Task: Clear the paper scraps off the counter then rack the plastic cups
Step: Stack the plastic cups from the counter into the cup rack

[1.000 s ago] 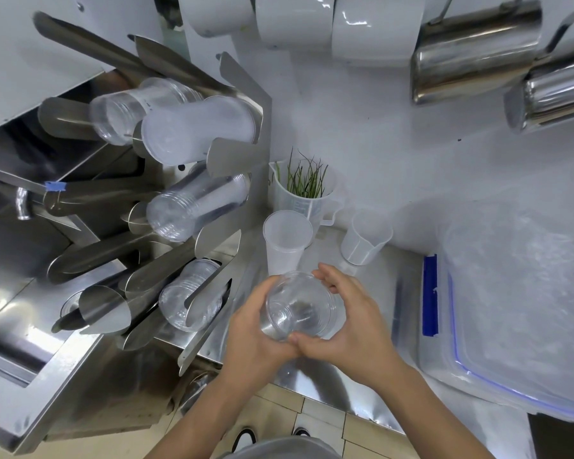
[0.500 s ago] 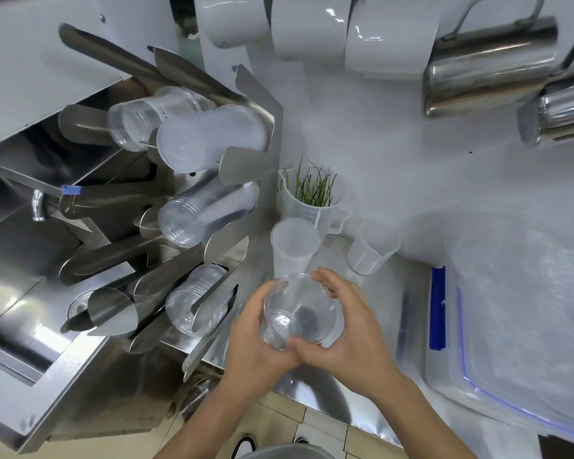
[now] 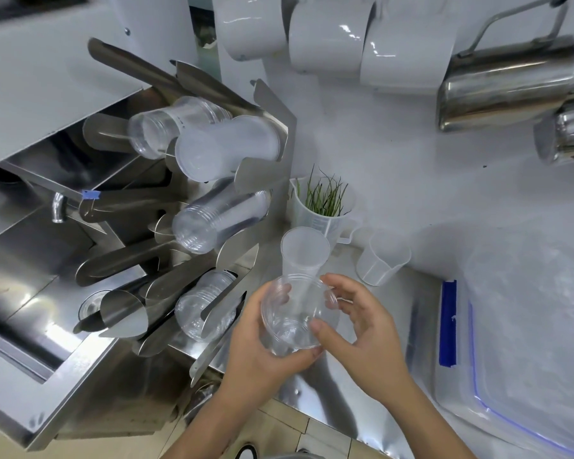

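Note:
I hold a stack of clear plastic cups (image 3: 295, 313) over the steel counter (image 3: 315, 399), mouth toward me. My left hand (image 3: 259, 352) cups it from below and the left. My right hand (image 3: 362, 329) touches its rim with thumb and fingertips, fingers partly spread. A frosted cup stack (image 3: 304, 253) stands upright just behind. To the left, the steel cup rack (image 3: 265, 173) holds several stacks: clear cups (image 3: 166, 127), frosted cups (image 3: 226, 147), clear cups (image 3: 216, 220) in the middle and clear cups (image 3: 206, 303) in the lowest slot. No paper scraps are visible.
A measuring jug with green stems (image 3: 322, 207) and an empty small beaker (image 3: 383, 256) stand at the back wall. A lidded plastic box with blue clips (image 3: 524, 326) fills the right. White cups (image 3: 328, 38) and steel pitchers (image 3: 507, 84) hang above. A sink (image 3: 24, 260) lies left.
My right hand has loosened from a full wrap around the clear cups to a fingertip hold on the rim. The cups stay between both hands in front of the frosted stack.

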